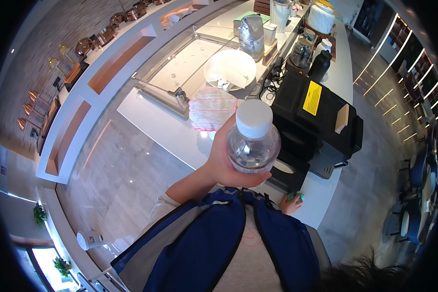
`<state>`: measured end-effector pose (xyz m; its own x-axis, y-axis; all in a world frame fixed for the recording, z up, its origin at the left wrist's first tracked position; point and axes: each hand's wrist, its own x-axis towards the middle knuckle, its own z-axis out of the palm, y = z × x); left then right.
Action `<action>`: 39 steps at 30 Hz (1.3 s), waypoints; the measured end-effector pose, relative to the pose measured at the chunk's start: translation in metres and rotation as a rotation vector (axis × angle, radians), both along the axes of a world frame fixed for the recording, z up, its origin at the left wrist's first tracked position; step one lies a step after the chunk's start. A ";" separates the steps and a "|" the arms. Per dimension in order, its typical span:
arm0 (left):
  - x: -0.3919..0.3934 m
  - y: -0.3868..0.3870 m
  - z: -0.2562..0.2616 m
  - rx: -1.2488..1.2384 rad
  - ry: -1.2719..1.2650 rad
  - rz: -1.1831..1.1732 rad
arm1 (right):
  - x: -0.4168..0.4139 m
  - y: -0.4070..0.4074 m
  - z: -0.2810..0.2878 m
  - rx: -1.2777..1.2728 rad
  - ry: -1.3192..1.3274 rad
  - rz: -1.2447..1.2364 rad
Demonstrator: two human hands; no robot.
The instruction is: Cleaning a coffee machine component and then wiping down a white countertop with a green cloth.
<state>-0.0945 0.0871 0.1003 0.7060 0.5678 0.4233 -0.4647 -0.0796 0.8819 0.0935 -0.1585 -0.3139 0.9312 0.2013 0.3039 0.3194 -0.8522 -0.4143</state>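
Note:
My left hand (pixel 222 164) grips a clear plastic bottle (pixel 253 149) with a white screw cap, held upright in front of my chest. Low at the right, my right hand (pixel 292 204) rests by the white counter with its fingers on a small green thing (pixel 295 197), perhaps a cloth; much of it is hidden by my vest. Beyond the bottle lies a folded white cloth with pink stripes (pixel 212 109). Behind that cloth is a round white plate (pixel 230 67) bearing a napkin and white utensils. A black machine (pixel 314 106) with a yellow label stands just right of the bottle.
A glass-sided display case (pixel 182 65) stands at the back left of the counter (pixel 160 135). Behind the plate is a silver foil bag (pixel 251 36). A black bottle (pixel 320 65) and loose black cables (pixel 272 85) are behind the machine. A white bucket (pixel 89 241) is at the lower left.

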 end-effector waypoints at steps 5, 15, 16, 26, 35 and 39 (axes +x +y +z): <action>0.001 0.013 -0.011 0.253 0.030 -0.008 | 0.000 -0.001 0.000 0.016 0.011 0.006; 0.010 0.010 -0.005 0.527 -0.026 0.168 | 0.000 -0.001 0.001 0.015 0.082 -0.010; 0.011 0.010 -0.005 0.526 -0.028 0.161 | 0.000 -0.001 0.000 0.015 0.082 -0.017; -0.012 0.043 0.016 0.950 0.304 0.265 | 0.003 -0.006 -0.007 0.226 0.044 0.006; -0.012 0.062 0.039 1.014 0.664 0.173 | 0.043 0.044 0.197 2.092 1.088 0.181; 0.004 0.057 0.042 1.110 0.716 0.103 | 0.003 0.100 0.310 1.987 1.420 0.520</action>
<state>-0.0902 0.1443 0.1422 0.9411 0.2283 0.2492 0.1246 -0.9197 0.3723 0.0968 -0.0586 -0.0041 0.6496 0.7507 -0.1204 -0.7441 0.5951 -0.3036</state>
